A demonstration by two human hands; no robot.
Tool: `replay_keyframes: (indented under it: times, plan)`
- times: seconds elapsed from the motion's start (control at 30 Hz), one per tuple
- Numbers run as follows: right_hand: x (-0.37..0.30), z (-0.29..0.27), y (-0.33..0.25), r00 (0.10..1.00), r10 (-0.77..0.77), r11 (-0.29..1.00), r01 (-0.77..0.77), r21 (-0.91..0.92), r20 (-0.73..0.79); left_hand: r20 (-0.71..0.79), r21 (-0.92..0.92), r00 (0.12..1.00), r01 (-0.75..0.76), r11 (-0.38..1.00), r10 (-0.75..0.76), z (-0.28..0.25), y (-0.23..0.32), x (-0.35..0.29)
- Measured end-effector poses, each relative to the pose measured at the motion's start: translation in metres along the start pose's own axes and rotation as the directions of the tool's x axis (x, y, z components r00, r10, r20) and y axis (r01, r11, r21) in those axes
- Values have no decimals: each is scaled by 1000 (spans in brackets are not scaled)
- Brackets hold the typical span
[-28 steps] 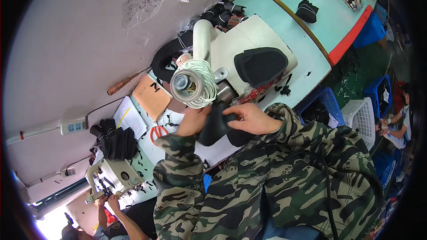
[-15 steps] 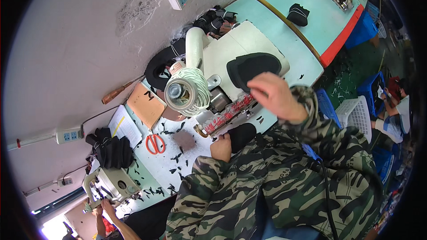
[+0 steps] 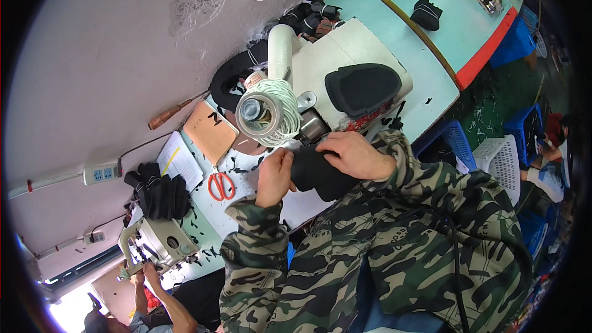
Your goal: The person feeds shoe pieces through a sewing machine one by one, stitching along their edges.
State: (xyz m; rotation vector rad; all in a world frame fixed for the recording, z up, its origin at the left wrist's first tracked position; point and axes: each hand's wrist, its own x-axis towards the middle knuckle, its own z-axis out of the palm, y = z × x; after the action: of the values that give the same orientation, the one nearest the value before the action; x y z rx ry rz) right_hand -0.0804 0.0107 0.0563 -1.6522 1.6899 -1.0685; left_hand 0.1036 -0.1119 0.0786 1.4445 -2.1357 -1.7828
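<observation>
My left hand point(image 3: 275, 176) grips the left edge of a curved black fabric piece point(image 3: 322, 177) with its fingers closed. My right hand point(image 3: 359, 155) holds the same piece from the upper right, fingers bent over its edge. The piece spans between both hands, just in front of a cream sewing machine point(image 3: 280, 55). White cord point(image 3: 285, 114) is coiled on the machine around a clear round cup. Beyond my right hand, a stack of black rounded pieces point(image 3: 364, 89) lies on the machine's pale flat top. The needle area is hidden by my hands and the piece.
Orange-handled scissors point(image 3: 221, 186), a tan notebook point(image 3: 209, 132) and papers point(image 3: 179, 161) lie on the left. Black bundles point(image 3: 159, 191) sit near another machine point(image 3: 163, 243), where another person works. Baskets point(image 3: 496, 160) stand on the floor at right. Black scraps litter the table.
My right hand has come down from beside the stack onto the black piece. My left hand has moved left and up, and the piece is now held between both. The view has shifted slightly.
</observation>
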Motion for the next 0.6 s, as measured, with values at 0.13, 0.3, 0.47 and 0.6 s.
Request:
replay_keyframes:
  times: [0.13, 0.3, 0.47, 0.6]
  plan:
    - [21, 5, -4, 1000, -7, 997, 7, -74, 1, -182, 325, 911, -298, 897, 369, 0, -8, 24]
    - [43, -47, -11, 973, 84, 926, 3, -378, 215, -105, 497, 918, -285, 820, 382, 7, 1, 22]
    - [13, -46, -13, 988, 78, 966, -109, 236, 137, 153, -228, 988, 60, 972, -25, 1, 9, -22]
    - [-5, -8, -3, 973, 138, 949, -183, 258, 184, 213, -256, 972, 155, 954, -101, -3, -10, -17]
